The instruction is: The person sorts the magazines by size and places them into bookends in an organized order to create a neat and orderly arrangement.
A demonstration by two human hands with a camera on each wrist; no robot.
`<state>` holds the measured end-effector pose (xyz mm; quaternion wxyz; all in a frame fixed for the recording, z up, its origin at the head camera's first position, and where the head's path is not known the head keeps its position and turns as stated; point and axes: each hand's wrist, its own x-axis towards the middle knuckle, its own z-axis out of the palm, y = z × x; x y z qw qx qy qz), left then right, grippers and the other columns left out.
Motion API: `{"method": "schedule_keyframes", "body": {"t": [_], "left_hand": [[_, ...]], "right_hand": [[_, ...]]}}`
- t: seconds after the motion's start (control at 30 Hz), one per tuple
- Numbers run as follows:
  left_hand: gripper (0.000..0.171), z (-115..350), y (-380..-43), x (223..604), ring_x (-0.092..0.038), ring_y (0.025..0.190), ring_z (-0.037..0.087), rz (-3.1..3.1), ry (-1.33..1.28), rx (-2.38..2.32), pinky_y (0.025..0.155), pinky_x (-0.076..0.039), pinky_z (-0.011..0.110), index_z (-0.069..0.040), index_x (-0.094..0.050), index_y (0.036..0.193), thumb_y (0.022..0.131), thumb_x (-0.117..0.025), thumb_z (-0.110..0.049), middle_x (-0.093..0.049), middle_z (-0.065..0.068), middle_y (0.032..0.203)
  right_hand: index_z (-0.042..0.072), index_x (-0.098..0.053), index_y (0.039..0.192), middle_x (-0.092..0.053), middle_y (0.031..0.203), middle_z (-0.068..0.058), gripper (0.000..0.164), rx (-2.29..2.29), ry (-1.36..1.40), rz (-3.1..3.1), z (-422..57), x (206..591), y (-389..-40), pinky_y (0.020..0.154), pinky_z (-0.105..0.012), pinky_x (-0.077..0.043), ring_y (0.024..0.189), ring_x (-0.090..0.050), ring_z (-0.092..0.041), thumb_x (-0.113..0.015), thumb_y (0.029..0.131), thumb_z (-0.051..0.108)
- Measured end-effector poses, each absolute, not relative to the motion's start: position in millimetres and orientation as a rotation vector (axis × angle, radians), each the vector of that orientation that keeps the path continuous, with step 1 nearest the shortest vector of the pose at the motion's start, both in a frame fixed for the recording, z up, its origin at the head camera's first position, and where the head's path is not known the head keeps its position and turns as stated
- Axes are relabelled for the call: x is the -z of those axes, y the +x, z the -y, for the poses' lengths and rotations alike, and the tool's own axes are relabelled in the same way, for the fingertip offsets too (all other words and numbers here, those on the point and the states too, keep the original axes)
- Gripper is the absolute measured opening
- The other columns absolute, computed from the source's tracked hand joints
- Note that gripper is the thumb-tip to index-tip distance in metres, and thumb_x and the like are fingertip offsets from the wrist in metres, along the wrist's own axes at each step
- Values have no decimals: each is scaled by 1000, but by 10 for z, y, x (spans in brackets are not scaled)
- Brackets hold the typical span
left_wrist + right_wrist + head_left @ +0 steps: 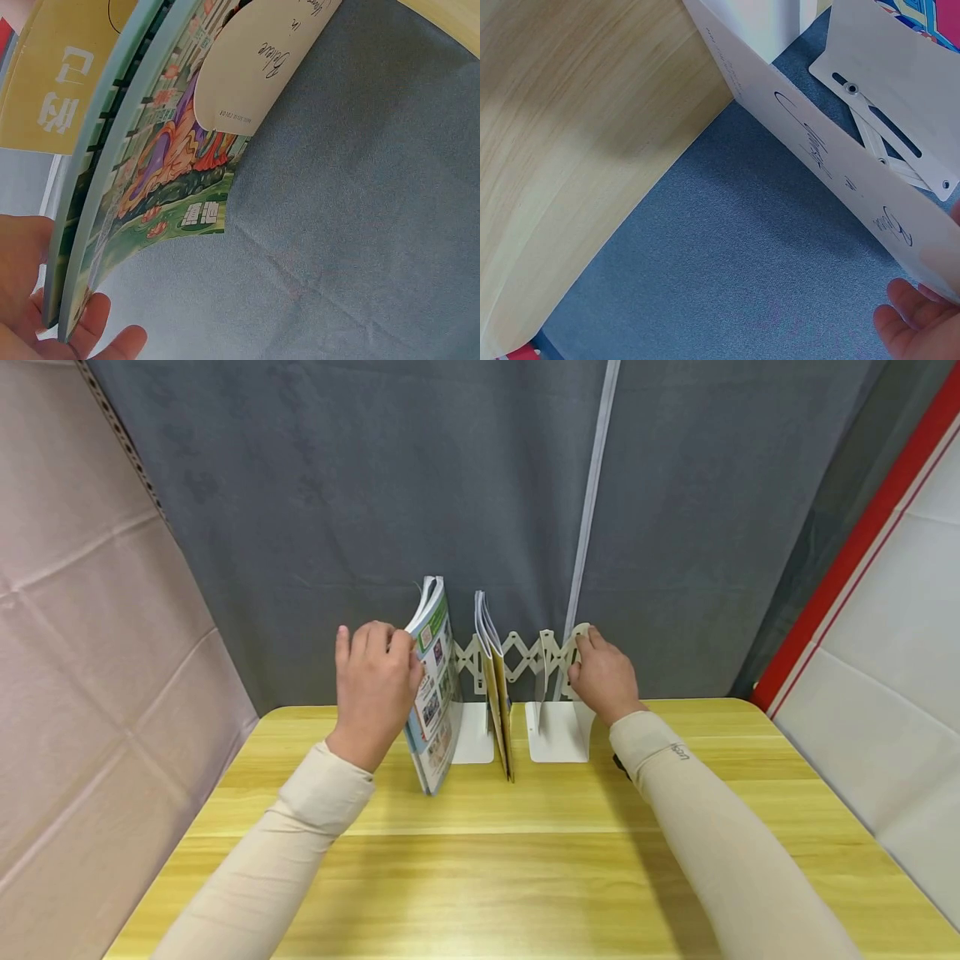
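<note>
My left hand [375, 681] pinches the upper near edge of two thin books [435, 693] standing at the left end of an expandable book rack [517, 656]. In the left wrist view, thumb and fingers lie on opposite sides of the books, and a lettered white end plate [255, 67] stands against the outer illustrated cover. A yellow-covered book [45, 82] stands upright farther along the rack. My right hand [606, 677] pinches the top of the rack's right end plate [817, 150], thumb on one side and fingers on the other.
White base plates [558, 735] of the rack rest on the wooden table [480, 877] near its back edge. A grey curtain [337, 510] hangs behind. A small dark item [621, 767] shows beneath the right wrist. Pale walls flank both sides.
</note>
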<state>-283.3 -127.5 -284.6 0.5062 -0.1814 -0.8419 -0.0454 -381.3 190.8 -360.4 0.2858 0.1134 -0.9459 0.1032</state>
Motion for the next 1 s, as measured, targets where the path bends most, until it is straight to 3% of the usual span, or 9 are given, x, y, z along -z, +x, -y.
{"method": "schedule_keyframes", "body": {"t": [0.17,0.5,0.8,1.0], "left_hand": [[9,1277,-2819,2846,-58,93,41,2021,-423,130,103,-36,64,-1,-60,89,87,-66,-8,-59,17,94],[8,1232,-2809,2831,-52,117,43,2105,-456,217,106,-28,68,-3,-61,92,90,-62,-11,-58,21,122],[16,1156,-2785,2805,-51,120,40,2102,-505,323,108,-27,66,-2,-65,100,87,-68,-10,-57,20,125],[19,1256,-2667,2870,-51,121,39,2065,-549,478,107,-33,61,1,-62,99,88,-67,-15,-55,21,129]], "right_hand": [[-5,-55,134,-46,145,-27,45,-282,301,2534,-1907,3598,-3802,89,-54,-50,108,-61,-45,-55,92,11],[-5,-56,134,-46,145,-27,45,-288,319,2521,-1914,3616,-3818,86,-55,-51,104,-62,-46,-56,92,11],[-5,-56,133,-44,146,-28,44,-283,313,2547,-1911,3613,-3819,89,-54,-50,108,-61,-45,-55,93,11],[-6,-58,130,-45,146,-29,42,-283,328,2555,-1959,3618,-3768,98,-56,-45,120,-54,-46,-55,94,13]]}}
